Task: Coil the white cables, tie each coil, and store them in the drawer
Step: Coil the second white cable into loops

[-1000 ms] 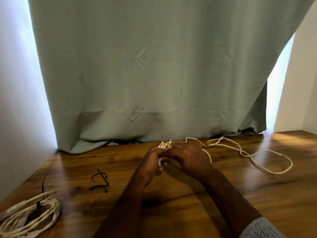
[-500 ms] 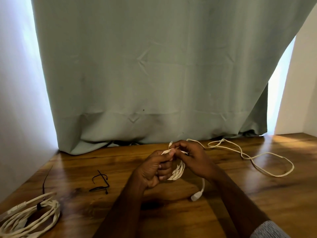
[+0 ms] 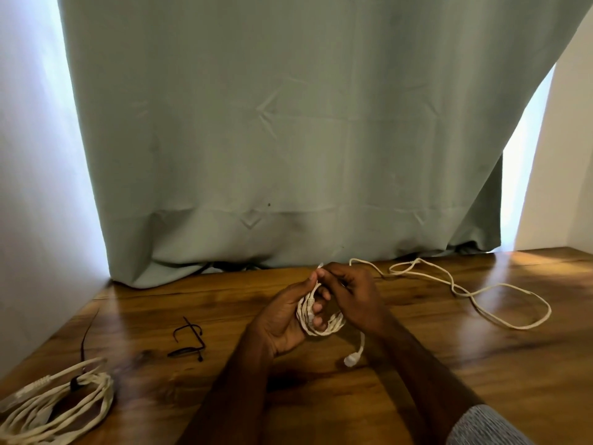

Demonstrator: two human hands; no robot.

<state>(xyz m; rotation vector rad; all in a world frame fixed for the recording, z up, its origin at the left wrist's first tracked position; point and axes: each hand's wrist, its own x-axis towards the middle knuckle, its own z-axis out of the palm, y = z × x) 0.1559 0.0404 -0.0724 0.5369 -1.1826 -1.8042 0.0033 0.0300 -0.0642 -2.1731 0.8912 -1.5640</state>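
Observation:
My left hand [image 3: 282, 319] holds a small coil of white cable [image 3: 316, 326], its fingers through the loops. My right hand [image 3: 353, 293] pinches the same cable at the top of the coil. A white plug end [image 3: 351, 359] hangs below the coil near the table. The loose rest of this cable [image 3: 500, 303] trails to the right across the wooden table [image 3: 481, 364]. A second white cable coil [image 3: 54, 409], bound with a black tie, lies at the front left. No drawer is in view.
A loose black tie [image 3: 189, 338] lies on the table left of my hands. A grey-green curtain [image 3: 288, 139] hangs down to the table's back edge. White walls stand at the left and the far right.
My hands have come slightly nearer and the coil has grown, showing more loops. The plug end came into view hanging below the coil. The loose cable at the right shifted a little.

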